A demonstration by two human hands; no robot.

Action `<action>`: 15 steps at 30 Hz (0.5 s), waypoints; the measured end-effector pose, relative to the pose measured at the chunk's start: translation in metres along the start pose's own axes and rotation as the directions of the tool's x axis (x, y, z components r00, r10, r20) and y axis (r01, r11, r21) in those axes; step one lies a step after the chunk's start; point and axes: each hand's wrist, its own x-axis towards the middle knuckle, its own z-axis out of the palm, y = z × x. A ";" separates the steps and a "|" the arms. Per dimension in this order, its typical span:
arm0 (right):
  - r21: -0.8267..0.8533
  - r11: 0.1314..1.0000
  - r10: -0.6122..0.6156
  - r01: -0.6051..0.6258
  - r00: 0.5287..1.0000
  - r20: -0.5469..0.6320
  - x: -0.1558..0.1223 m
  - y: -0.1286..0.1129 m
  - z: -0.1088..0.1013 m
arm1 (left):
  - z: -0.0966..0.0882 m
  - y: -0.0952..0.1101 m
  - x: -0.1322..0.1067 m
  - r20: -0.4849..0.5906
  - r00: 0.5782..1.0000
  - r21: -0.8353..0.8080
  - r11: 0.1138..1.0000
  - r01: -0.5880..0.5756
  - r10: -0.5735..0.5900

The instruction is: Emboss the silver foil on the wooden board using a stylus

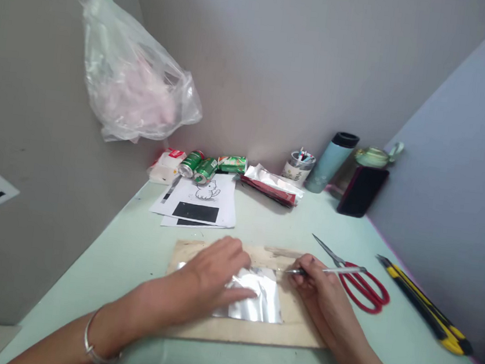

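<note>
A crinkled sheet of silver foil [261, 304] lies on a flat wooden board [296, 325] near the table's front edge. My left hand [214, 272] rests palm down on the foil, fingers stretched flat, holding it against the board. My right hand [321, 293] is closed in a pinch around a thin silver pen-like tool [333, 269], whose tip sits at the foil's upper right corner. A silver bangle is on my left wrist.
Red-handled scissors [358, 280] and a yellow-black utility knife [425, 308] lie to the right. Printed papers [200, 203], green cans [198, 165], a foil packet [271, 184], a pen cup [299, 166], a flask [331, 160] and a dark phone [362, 191] sit at the back. A plastic bag [133, 82] hangs at the left.
</note>
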 end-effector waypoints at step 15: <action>-0.151 0.972 -0.182 0.178 0.983 -0.009 0.003 -0.005 -0.015 | -0.002 -0.131 -0.040 -0.373 0.685 -0.198 0.775 0.600 -0.626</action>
